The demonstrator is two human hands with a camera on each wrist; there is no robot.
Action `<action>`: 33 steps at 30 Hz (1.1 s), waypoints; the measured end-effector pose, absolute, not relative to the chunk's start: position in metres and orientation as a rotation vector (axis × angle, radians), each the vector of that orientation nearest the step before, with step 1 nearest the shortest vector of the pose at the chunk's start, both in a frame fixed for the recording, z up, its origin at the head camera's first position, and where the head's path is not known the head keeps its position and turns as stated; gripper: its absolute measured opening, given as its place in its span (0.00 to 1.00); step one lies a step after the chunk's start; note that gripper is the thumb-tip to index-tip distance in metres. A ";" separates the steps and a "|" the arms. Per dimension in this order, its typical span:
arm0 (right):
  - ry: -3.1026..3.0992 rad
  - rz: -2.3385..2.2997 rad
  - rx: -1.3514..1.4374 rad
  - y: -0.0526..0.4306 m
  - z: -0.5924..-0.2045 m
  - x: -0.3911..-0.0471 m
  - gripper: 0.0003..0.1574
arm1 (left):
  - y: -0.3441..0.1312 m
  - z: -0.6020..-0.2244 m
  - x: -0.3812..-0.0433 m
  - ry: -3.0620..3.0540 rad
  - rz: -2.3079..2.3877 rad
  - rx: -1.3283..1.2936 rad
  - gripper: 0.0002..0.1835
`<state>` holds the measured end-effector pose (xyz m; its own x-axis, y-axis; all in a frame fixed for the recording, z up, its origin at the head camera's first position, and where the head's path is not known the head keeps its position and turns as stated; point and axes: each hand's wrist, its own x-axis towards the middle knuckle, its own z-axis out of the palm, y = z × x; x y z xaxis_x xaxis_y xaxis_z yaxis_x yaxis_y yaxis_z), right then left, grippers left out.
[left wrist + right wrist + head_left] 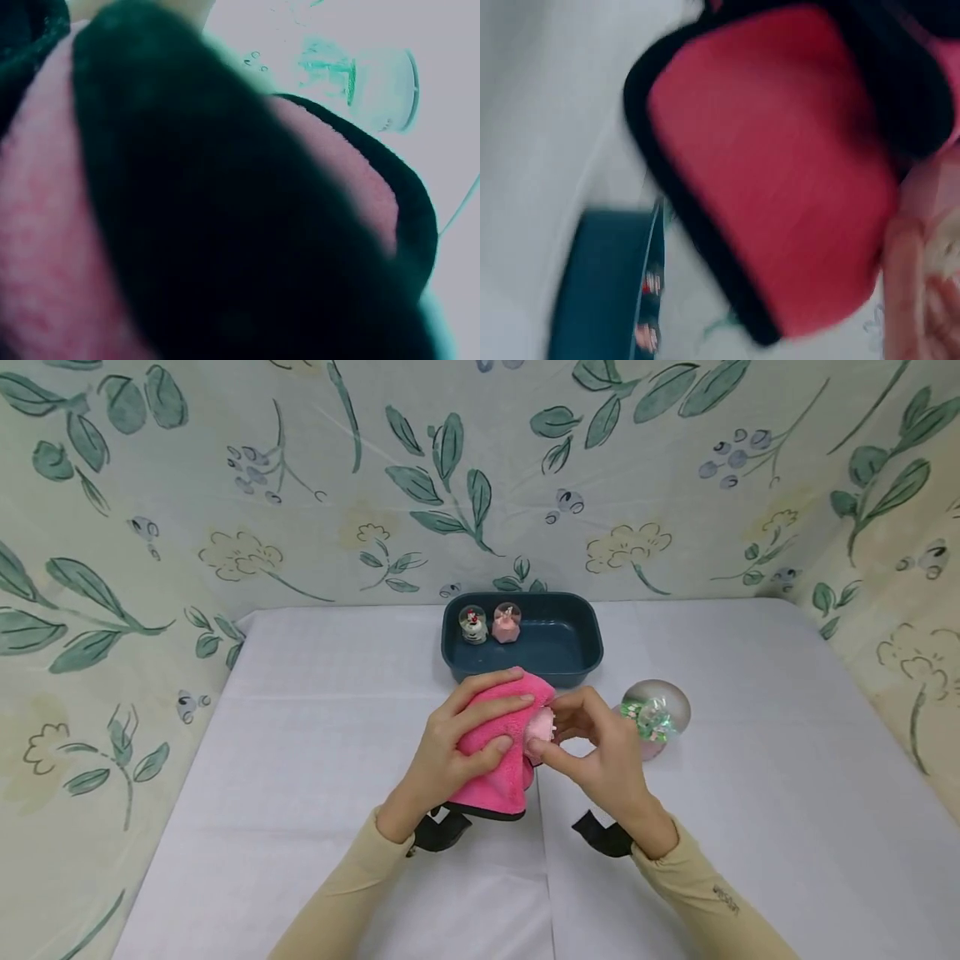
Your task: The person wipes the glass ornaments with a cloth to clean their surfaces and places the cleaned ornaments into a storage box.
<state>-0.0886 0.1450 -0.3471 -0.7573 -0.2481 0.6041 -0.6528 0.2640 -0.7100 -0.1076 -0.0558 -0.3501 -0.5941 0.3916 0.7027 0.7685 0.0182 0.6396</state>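
My left hand [457,735] grips a bright pink cloth [495,785] with black edging, its fingers spread over the cloth's top. At the cloth's right side, my right hand [607,756] pinches the pale pink base [540,728] of what looks like a small snow globe. The rest of that globe is hidden under the cloth. In the right wrist view, fingertips [904,289] touch the pink base, which has a cream round underside [943,247]. The cloth's dark edge [225,210] blocks most of the left wrist view.
A dark blue tray [570,639] stands at the back, holding a white-based snow globe [473,625] and a pink one [506,624] at its left end. Just right of my right hand, a larger snow globe [671,706] with shiny green bits lies on its side on the white tabletop [322,718].
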 end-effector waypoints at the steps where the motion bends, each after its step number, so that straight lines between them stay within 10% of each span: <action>1: -2.191 1.597 0.761 0.144 -0.347 -0.087 0.21 | -0.056 -0.350 -0.107 -1.971 -1.586 -1.199 0.22; 7: -2.279 1.856 0.558 0.140 -0.344 -0.083 0.06 | -0.054 -0.353 -0.108 -1.953 -1.582 -1.185 0.22; 17: -2.240 1.141 1.057 0.149 -0.344 -0.090 0.37 | -0.060 -0.354 -0.111 -1.966 -1.656 -1.066 0.24; 33: -2.344 1.927 0.476 0.139 -0.339 -0.083 0.12 | -0.056 -0.355 -0.109 -1.944 -1.554 -1.168 0.23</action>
<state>-0.0832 0.1391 -0.3395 -0.9495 -0.1923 0.2479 -0.2804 0.1659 -0.9454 -0.1092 -0.0564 -0.3555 -0.5770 0.3618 0.7323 0.7940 0.0384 0.6067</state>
